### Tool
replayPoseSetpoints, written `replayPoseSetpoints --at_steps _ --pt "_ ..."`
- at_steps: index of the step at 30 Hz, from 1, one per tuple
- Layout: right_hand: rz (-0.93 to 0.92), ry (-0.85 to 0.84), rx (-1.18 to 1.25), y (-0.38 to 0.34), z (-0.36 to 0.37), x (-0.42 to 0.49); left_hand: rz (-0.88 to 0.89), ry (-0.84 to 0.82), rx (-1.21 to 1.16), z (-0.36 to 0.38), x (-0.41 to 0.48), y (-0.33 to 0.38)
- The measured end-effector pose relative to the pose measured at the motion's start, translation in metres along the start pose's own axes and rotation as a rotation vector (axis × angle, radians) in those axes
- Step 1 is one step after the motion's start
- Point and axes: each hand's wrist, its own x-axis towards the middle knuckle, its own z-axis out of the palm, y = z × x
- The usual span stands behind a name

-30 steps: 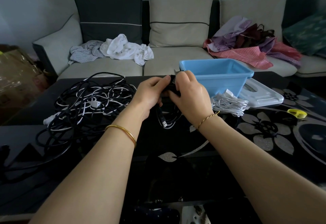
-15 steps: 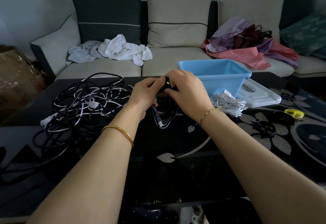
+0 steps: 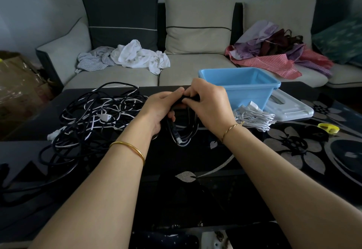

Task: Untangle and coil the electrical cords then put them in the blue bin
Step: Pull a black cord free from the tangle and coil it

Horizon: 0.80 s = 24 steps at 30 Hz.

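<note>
Cord hung as a black coil over the table, gripped at its top by both hands: left hand curled round the loops, right hand pinching them, probably to secure the bundle before the bin just beside. Tangle remained left.

left hand: bare forearm; plain smooth gold bangle at wrist | right hand: bare forearm; thin gold bracelet at wrist, possibly twisted wire
</note>
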Motion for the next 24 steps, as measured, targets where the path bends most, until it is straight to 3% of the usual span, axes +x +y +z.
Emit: replayPoseSetpoints --at_steps 6,13,24 --pt "0.058 -0.052 0.157 0.000 -0.014 0.003 0.016 0.030 -0.011 0.002 0.001 -0.001" --pt "0.024 -0.007 0.111 0.004 -0.017 0.005 0.113 0.069 0.021 0.008 0.004 -0.001" --pt "0.215 0.087 0.150 0.001 -0.012 0.010 0.190 0.036 0.000 0.017 -0.001 0.000"
